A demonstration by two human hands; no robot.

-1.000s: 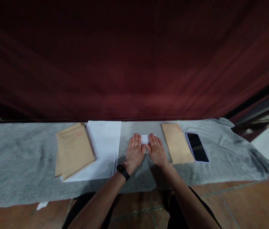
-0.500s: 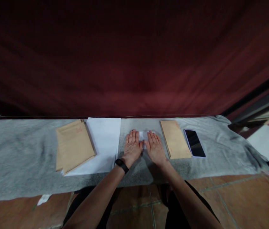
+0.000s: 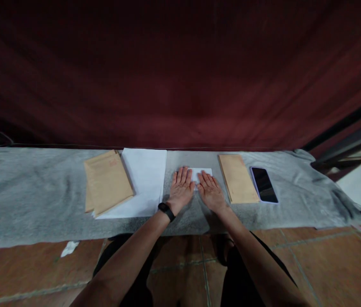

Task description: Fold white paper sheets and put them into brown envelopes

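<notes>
A small folded white sheet of paper point(image 3: 202, 171) lies on the grey cloth, partly covered by both hands. My left hand point(image 3: 181, 186) rests flat over its left side, fingers stretched out, a black band on the wrist. Flat on its right side is my right hand point(image 3: 211, 192), fingers extended and thumb near the other thumb. To the left is a stack of white paper point(image 3: 146, 179), overlapped by brown envelopes point(image 3: 108, 181). A stack of brown envelopes point(image 3: 239, 179) lies right of my right hand.
Beyond the envelopes on the right lies a phone point(image 3: 264, 184) with a purple edge. The grey cloth point(image 3: 36, 192) covers a long narrow surface, with a dark red curtain point(image 3: 180, 85) behind it. A crumpled white scrap point(image 3: 69, 248) is on the tiled floor.
The view has shifted slightly, so everything on the cloth appears higher and further right. My hands stay flat on the folded paper, and more of its far edge shows.
</notes>
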